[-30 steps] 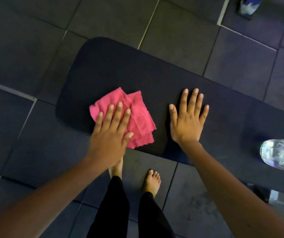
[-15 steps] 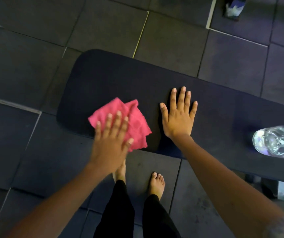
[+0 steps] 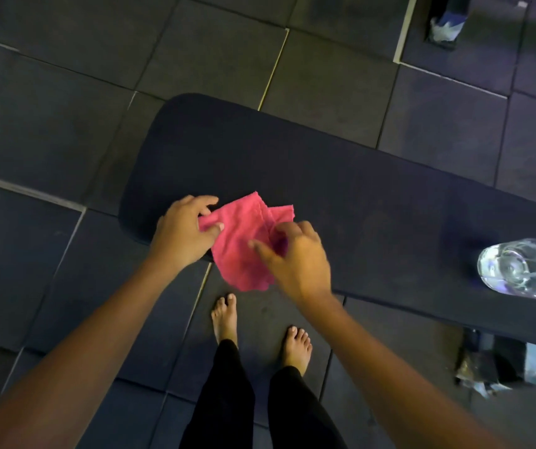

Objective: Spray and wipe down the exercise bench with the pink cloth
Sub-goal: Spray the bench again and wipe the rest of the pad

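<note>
At the near edge of the dark padded worktop (image 3: pixel 357 196), close to its rounded left end, the pink cloth (image 3: pixel 240 241) lies crumpled, and its lower part hangs past the edge over the floor (image 3: pixel 65 92). The left hand (image 3: pixel 182 234) pinches the cloth's left corner: the thumb lies on top of the fabric and the fingers (image 3: pixel 206 200) are curled round behind it, close together. The right hand (image 3: pixel 299 260) is on the cloth's right part, blurred. Its thumb reaches left across the fabric and its fingers (image 3: pixel 289 228) are bent down onto the upper fold, but the blur hides whether they grip the cloth or only touch it. Well to the right, a clear bottle (image 3: pixel 526 270) stands on the worktop, apart from both hands. Below the cloth, two bare feet (image 3: pixel 224 319) stand on the dark floor tiles just beside the worktop.
</note>
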Available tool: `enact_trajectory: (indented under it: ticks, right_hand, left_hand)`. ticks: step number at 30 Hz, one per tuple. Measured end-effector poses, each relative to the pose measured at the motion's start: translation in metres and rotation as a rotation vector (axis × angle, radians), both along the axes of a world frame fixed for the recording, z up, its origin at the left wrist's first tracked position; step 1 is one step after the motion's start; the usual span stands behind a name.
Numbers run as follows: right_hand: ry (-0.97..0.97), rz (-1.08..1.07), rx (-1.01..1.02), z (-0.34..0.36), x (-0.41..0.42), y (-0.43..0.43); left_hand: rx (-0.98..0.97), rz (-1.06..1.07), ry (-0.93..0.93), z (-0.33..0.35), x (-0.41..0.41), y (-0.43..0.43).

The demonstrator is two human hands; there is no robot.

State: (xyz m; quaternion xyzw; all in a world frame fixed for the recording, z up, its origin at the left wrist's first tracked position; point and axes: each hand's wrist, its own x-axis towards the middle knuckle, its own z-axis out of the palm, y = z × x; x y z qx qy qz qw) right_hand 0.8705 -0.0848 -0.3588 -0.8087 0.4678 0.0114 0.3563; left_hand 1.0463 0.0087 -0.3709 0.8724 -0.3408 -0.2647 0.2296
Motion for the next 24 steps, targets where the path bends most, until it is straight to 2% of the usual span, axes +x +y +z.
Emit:
enact_trajectory:
  ticks: [3,7,9,12,14,17,19,21,24]
  right_hand:
    - [0.098,0.011,-0.087,-0.010,0.006,0.011]
    - [0.078,-0.085,-0.149,-0.012,0.027,-0.007]
    - [0.097,-0.090,-0.154,-0.009,0.042,-0.023]
    - [0.013,-0.035,-0.128,-0.003,0.062,-0.041]
    - [-0.100,-0.025,-0.063,-0.002,0.067,-0.042]
    - [-0.315,-0.096,0.160,0.013,0.058,-0.038]
    - [-0.390,-0.182,0.289,0.024,0.042,-0.035]
    - [-0.372,-0.251,0.353,0.026,0.025,-0.029]
    - [-0.249,-0.316,0.299,0.011,0.007,-0.021]
  left_hand:
    - [-0.059,-0.020,0.044,0.005,0.005,-0.010]
    - [-0.201,0.052,-0.017,0.012,0.023,-0.022]
    - [-0.203,0.058,0.008,0.013,0.034,-0.024]
    - [-0.212,0.008,0.233,0.013,0.049,-0.024]
    - [-0.241,-0.020,0.380,0.017,0.058,-0.024]
    - [-0.269,-0.090,0.469,0.026,0.063,-0.025]
    - [-0.261,-0.142,0.513,0.027,0.064,-0.029]
    - [-0.202,-0.232,0.439,0.023,0.059,-0.037]
    - [-0.121,-0.317,0.139,0.007,0.044,-0.051]
